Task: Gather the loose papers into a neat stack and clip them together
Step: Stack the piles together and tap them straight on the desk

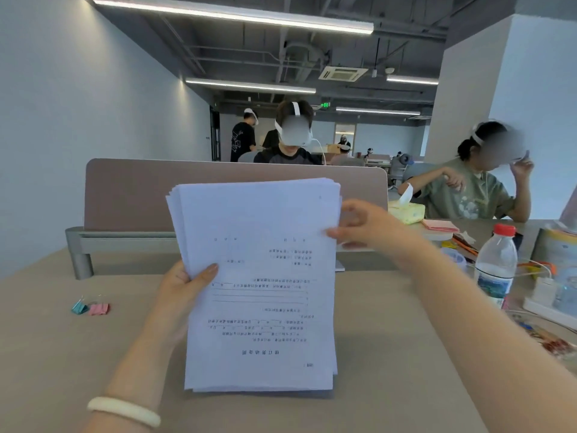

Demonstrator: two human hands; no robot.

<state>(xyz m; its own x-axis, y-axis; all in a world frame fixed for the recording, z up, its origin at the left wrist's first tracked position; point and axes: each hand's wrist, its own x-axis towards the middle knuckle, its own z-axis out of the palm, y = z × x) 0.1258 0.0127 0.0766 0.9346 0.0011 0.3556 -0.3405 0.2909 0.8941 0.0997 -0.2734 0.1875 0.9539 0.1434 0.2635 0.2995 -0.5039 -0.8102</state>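
I hold a stack of white printed papers (259,276) upright, its bottom edge resting on the beige desk (62,354). The top edges are fanned and uneven. My left hand (184,289) grips the stack's left edge, thumb on the front sheet. My right hand (365,226) pinches the right edge near the top. Two binder clips lie on the desk to the left: a teal clip (79,306) and a pink clip (99,308), side by side and apart from the papers.
A brown divider panel (131,195) stands behind the papers. On the right are a water bottle (496,267) with a red cap, a tissue pack (406,212), pink notes, cables and a power strip (549,304). People with headsets sit beyond the divider and at right.
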